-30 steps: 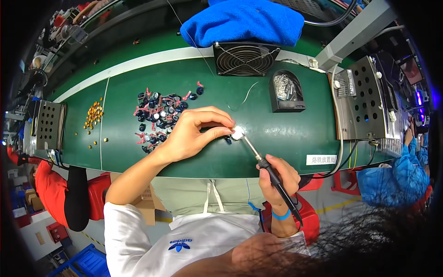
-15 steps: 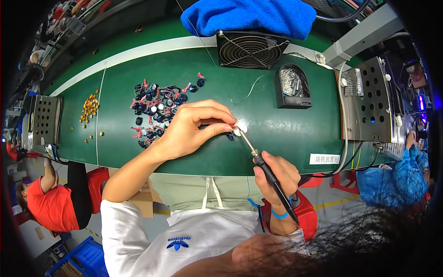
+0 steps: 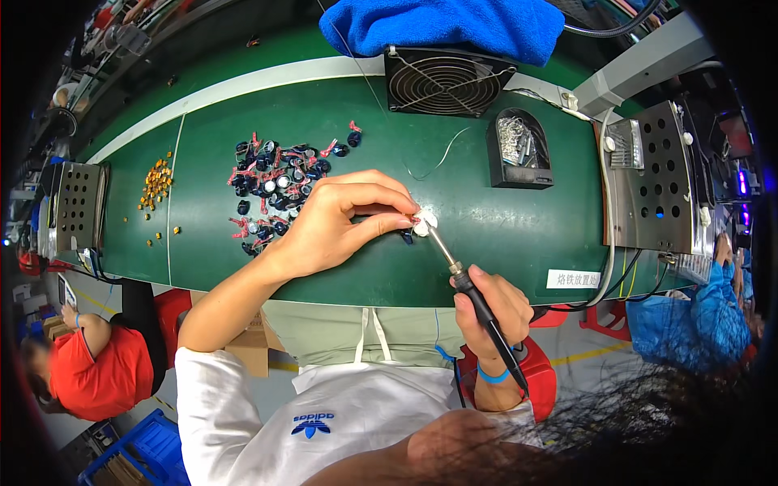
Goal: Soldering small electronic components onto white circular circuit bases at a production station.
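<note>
My right hand [image 3: 498,314] is wrapped round the black handle of a soldering iron [image 3: 480,309]. The iron's tip reaches a small white piece [image 3: 424,220] on the table. My left hand [image 3: 344,212] is closed in a pinch at that piece, on a small part with red wires [image 3: 416,219]; the fingers partly hide it. Just below the fingertips lies a dark blue round component [image 3: 407,236]. Left of my left hand is a loose pile of dark blue round components [image 3: 279,180] with red-and-white twisted wires.
Small gold-coloured parts [image 3: 156,185] lie far left on the green table [image 3: 356,279]. A black fan [image 3: 444,81] stands at the back beneath a blue towel [image 3: 446,24]. On the right are a black holder of metal bits [image 3: 519,150] and a perforated metal box [image 3: 652,178].
My hands stay almost in place; the iron's tip has shifted slightly right. At the far left, the person in red has changed arm position.
</note>
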`<act>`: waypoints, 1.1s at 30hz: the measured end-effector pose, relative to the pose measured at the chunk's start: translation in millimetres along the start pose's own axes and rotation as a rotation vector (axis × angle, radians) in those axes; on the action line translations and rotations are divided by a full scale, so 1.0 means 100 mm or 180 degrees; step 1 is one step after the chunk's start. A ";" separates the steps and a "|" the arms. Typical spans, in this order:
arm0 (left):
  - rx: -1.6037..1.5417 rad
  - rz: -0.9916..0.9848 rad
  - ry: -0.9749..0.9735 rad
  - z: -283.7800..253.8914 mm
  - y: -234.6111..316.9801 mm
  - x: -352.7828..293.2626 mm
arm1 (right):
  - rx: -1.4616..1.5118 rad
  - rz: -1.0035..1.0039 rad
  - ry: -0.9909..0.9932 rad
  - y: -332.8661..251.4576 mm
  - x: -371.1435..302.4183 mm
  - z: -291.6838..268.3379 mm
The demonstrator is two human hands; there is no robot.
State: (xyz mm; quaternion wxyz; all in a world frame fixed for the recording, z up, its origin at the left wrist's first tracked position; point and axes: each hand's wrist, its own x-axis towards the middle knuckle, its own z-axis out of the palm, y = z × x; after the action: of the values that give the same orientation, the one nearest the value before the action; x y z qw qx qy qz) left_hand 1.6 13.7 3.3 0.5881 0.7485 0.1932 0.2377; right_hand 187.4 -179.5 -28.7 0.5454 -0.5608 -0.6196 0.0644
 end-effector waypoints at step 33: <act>0.0674 0.0495 0.0103 -0.04 0.05 0.02 | -0.0248 0.0494 0.0272 -0.05 0.01 -0.04</act>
State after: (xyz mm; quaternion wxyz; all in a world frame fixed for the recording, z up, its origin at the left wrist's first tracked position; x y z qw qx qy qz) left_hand 1.0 16.5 9.2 0.4825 0.8152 0.1681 0.2729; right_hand 187.4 -183.0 -22.9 0.5425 -0.6302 -0.5524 0.0583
